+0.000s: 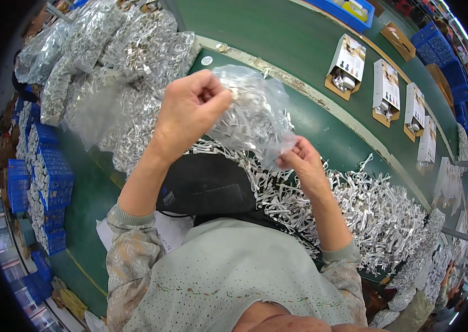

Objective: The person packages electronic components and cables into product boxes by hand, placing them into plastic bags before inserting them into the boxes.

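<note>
Between my two hands hangs a transparent plastic bag [253,108] holding many short white cables. My left hand [192,110] is closed, its thumb and fingers pinching the bag's upper left edge. Lower down, the fingers of my right hand [304,165] grip the bag's right corner. Just beneath the bag, a large loose heap of short white cables [366,216] spreads to the right along the bench. A black fabric item [206,185] lies in front of my body, below the bag.
Filled plastic bags of cables [134,52] are piled at the left on the green bench [234,22]. Beyond a pale raised strip [322,99] stand several open printed boxes [386,88]. Blue crates [48,177] are stacked at far left. A blue bin [350,11] sits at the back.
</note>
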The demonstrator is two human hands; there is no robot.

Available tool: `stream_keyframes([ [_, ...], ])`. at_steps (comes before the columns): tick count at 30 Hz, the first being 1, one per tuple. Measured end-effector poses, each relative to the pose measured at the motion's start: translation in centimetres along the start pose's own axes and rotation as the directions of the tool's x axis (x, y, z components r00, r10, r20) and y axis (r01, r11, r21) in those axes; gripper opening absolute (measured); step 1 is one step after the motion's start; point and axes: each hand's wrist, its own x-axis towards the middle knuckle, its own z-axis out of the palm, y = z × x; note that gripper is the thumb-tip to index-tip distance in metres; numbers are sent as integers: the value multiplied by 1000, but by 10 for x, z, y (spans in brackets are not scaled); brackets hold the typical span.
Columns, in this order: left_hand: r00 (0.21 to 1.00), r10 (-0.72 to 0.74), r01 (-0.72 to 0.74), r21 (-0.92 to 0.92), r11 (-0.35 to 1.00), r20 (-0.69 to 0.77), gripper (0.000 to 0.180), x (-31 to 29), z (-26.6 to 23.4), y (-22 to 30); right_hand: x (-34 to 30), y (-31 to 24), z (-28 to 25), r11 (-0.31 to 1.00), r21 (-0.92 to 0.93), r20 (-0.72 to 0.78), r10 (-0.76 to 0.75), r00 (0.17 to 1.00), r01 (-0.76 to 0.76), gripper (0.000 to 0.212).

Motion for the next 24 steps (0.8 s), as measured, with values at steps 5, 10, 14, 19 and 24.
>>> stream_keyframes([
  [5,991,79,-102,216,971,108,18,19,22,28,-14,10,-5,991,124,-48,67,997,-60,30],
  [10,966,201,-248,379,891,161,18,41,32,38,-15,7,-16,985,174,-77,4,997,10,38],
  [14,983,150,-169,202,965,104,19,33,25,50,-19,-4,-21,964,261,-9,-53,999,53,51],
  [19,950,42,31,-227,973,310,14,21,16,38,-22,-23,-16,987,152,71,-73,995,61,40],
  [24,942,-158,-19,519,855,296,36,-40,-40,-33,-46,-59,-19,964,173,-173,-174,969,204,24],
])
